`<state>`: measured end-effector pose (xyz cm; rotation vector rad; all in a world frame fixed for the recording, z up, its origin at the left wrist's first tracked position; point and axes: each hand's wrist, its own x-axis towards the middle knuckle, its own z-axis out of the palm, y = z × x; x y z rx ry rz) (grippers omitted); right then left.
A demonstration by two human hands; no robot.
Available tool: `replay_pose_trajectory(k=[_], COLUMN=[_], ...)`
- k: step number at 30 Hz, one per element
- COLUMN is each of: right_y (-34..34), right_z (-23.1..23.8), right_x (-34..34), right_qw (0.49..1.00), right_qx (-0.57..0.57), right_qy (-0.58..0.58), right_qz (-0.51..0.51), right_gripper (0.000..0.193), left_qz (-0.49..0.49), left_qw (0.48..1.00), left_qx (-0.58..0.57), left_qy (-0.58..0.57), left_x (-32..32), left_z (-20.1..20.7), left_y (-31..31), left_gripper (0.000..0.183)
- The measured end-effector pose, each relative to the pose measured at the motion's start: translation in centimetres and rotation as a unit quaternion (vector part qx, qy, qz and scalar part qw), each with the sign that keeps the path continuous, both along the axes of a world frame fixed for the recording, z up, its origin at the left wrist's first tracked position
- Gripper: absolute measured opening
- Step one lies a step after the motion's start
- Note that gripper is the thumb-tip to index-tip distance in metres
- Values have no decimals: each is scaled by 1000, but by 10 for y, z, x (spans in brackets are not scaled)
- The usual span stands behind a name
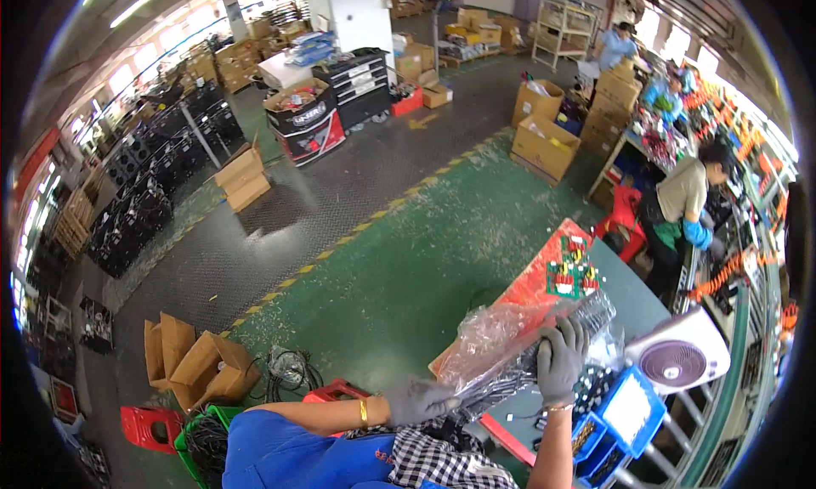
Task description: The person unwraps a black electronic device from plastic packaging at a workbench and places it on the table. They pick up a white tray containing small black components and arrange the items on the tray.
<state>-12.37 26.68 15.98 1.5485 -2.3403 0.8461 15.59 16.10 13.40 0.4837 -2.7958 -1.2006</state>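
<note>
Right hand (563,357) curls over the dark plastic-wrapped bundle (512,375), lower right; left hand (422,401), lower centre, meets its end; whether either clamps, I cannot tell. Supporting both ends should limit sagging.

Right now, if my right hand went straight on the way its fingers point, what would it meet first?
Beyond the plastic wrap your right hand seems to touch, probably the green circuit boards, though depth is unclear.

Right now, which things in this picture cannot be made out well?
All in the head view:
Right hand: palm hidden by its own back.
Left hand: blurred where it meets the shiny plastic.
Shiny plastic: folds and glare hide whether it holds anything.
Brown parts in the blue bin: too small to identify.
</note>
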Motion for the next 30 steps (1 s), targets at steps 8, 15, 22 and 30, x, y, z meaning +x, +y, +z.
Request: replay_pose_trajectory(k=[8,15,22,30], right_y=[11,19,33,53], right_z=[-4,-6,-6,-7], right_x=[-4,-2,-4,-4], right_qw=[1000,1000,1000,998], right_qx=[-10,-9,-12,-19], right_qy=[1,-8,-11,-38], right_qz=[3,-8,-20,-38], right_gripper=[25,26,26,28], left_qz=[90,199,298,350], left_qw=[990,970,935,884], left_qx=[-11,-61,-35,29], left_qy=[-104,-125,-188,-308], left_x=[20,-45,-86,-68], left_z=[-54,-121,-153,-230], left_y=[-39,-102,-153,-188], left_gripper=[46,44,44,44])
